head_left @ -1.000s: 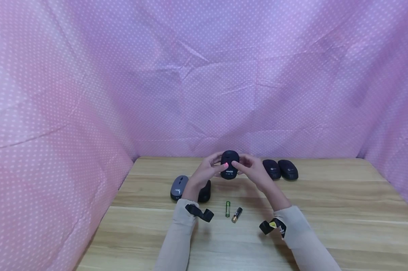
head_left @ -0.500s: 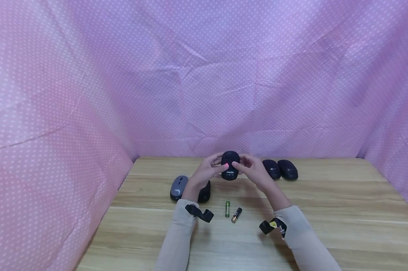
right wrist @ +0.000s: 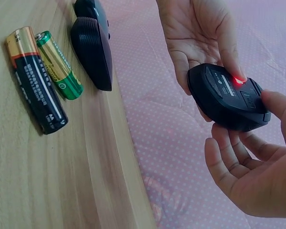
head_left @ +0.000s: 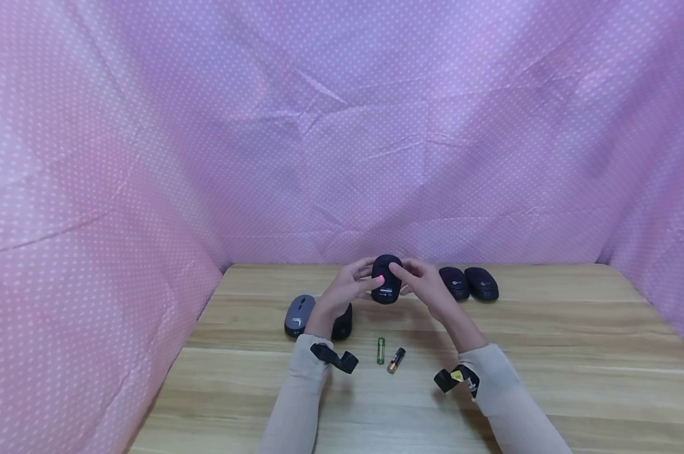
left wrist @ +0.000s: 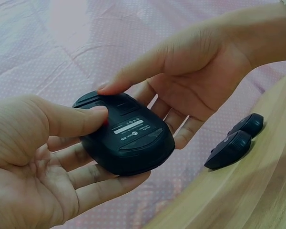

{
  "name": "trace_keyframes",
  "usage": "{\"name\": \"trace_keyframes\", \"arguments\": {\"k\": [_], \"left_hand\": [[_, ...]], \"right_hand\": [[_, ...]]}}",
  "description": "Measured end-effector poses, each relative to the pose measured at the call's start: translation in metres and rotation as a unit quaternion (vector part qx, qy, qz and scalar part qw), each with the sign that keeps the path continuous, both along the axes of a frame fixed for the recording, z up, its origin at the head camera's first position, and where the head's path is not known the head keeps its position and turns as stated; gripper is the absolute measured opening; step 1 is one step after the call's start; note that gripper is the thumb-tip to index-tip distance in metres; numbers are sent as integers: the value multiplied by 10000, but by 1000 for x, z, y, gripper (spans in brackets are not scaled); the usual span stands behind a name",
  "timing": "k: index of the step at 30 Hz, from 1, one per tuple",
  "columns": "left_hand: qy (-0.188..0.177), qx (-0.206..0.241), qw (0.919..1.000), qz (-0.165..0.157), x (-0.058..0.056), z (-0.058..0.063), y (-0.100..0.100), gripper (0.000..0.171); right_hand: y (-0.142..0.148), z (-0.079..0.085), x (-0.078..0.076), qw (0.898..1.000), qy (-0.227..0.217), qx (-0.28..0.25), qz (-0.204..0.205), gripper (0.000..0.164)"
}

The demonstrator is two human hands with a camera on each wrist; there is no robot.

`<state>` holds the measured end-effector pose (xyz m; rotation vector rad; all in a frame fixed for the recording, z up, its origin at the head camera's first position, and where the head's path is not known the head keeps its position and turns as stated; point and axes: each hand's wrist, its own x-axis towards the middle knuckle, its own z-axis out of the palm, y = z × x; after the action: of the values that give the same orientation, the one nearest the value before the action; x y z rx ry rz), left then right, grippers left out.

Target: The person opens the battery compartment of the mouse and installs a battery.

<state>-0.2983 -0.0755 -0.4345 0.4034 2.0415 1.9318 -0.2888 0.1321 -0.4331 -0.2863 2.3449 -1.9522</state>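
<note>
Above the far part of the table, both hands hold a black computer mouse (head_left: 384, 294), its underside turned toward the head camera. My left hand (head_left: 340, 291) grips its left side, the thumb lying over the glowing red sensor. My right hand (head_left: 428, 287) pinches the other side; in the left wrist view its thumb presses near the narrow end of the mouse (left wrist: 133, 145), by a panel outline. A label shows on the underside. On the tabletop below lie a green battery (head_left: 381, 350) and a black-and-copper battery (head_left: 396, 360), side by side.
Left of the hands stand a grey mouse (head_left: 299, 314) and a black mouse (head_left: 342, 323) partly hidden by the left wrist. Two more black mice (head_left: 454, 283) sit at the back right of the wooden table (head_left: 563, 340). Pink dotted cloth (head_left: 342, 157) hangs behind.
My right thumb has slid from the middle of the mouse's underside up toward its far end. The left hand keeps its grip, and the batteries stay where they were.
</note>
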Motion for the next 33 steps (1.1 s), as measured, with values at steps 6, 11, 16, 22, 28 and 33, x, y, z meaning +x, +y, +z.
{"name": "trace_keyframes", "arguments": {"k": [6, 11, 16, 22, 28, 33], "left_hand": [[-19, -129, 9999, 23, 0, 0, 1, 55], [-7, -180, 9998, 38, 1, 1, 1, 55], [-42, -159, 9999, 14, 1, 2, 2, 55], [-84, -125, 9999, 14, 1, 1, 2, 55], [-78, -106, 9999, 9, 0, 0, 2, 55], [-53, -116, 9999, 28, 0, -1, 2, 55]], "right_hand": [[1, 1, 1, 9997, 187, 23, 125, 43], [2, 0, 1, 9994, 278, 123, 160, 41], [2, 0, 1, 9992, 322, 172, 185, 41], [3, 2, 3, 9991, 315, 187, 221, 41], [2, 2, 3, 9992, 306, 166, 192, 40], [3, 2, 2, 9993, 236, 208, 207, 41]]}}
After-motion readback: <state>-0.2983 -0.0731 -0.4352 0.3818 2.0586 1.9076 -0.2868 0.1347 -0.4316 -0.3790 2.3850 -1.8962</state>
